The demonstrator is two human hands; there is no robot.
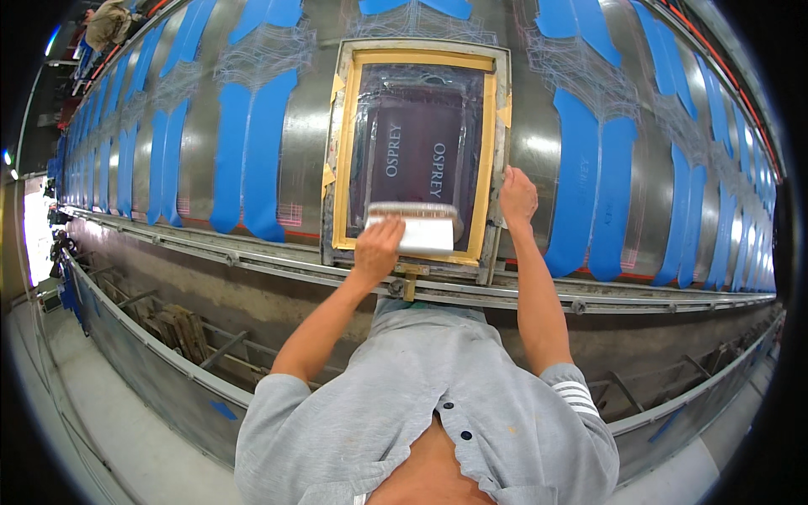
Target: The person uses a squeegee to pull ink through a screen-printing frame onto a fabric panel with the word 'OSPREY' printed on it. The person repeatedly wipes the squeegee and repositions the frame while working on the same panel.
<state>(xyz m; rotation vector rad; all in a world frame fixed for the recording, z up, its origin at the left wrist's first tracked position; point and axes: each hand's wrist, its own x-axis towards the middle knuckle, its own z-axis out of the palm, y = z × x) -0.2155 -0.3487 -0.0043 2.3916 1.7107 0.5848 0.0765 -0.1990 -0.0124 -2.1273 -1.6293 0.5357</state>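
Observation:
A screen-printing frame (335, 143) with yellow tape along its inner edges lies on the long table, its dark mesh (414, 109) marked with pale lettering. My left hand (378, 251) grips a wide silver squeegee (427, 237) with a brownish blade, lying across the lower part of the mesh. My right hand (518, 199) has its fingers curled on the outer right edge of the frame, above the squeegee's level.
Blue fabric pieces (577, 191) lie in rows along the curved-looking grey table (316, 126). A metal rail (194, 247) runs along the near edge, above a trough (210, 303) with metal supports. A partly visible person (108, 25) is at the far upper left.

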